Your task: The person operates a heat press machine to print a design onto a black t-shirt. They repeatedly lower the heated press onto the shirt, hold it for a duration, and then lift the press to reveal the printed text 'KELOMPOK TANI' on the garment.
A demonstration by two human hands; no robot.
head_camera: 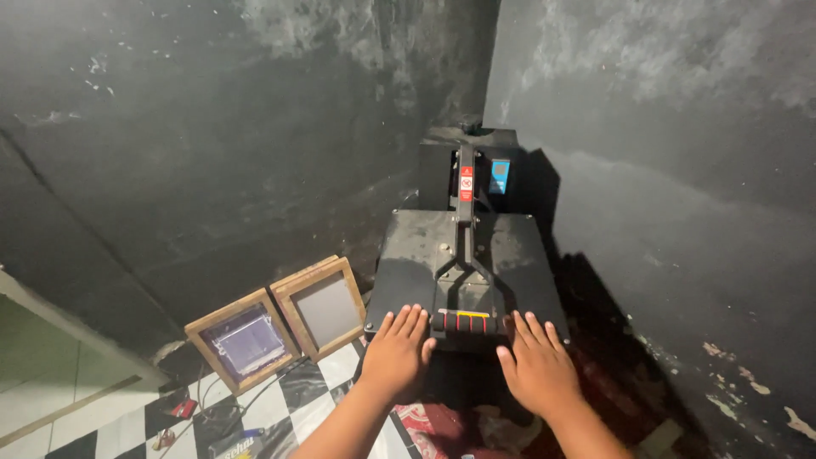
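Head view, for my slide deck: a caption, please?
Both hands, left hand and right hand, flat beside heat press handle.

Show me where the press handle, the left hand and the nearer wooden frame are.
press handle (463,321): head view, on the striped grip between the hands.
left hand (398,353): head view, on the back of the hand.
nearer wooden frame (241,341): head view, on its mesh panel.

both bare forearms reaching in from the near edge, left hand (398,351) flat, palm down, fingers together pointing far, right hand (535,363) flat, palm down, fingers slightly spread, thumbs turned inward, hands apart, gripping nothing
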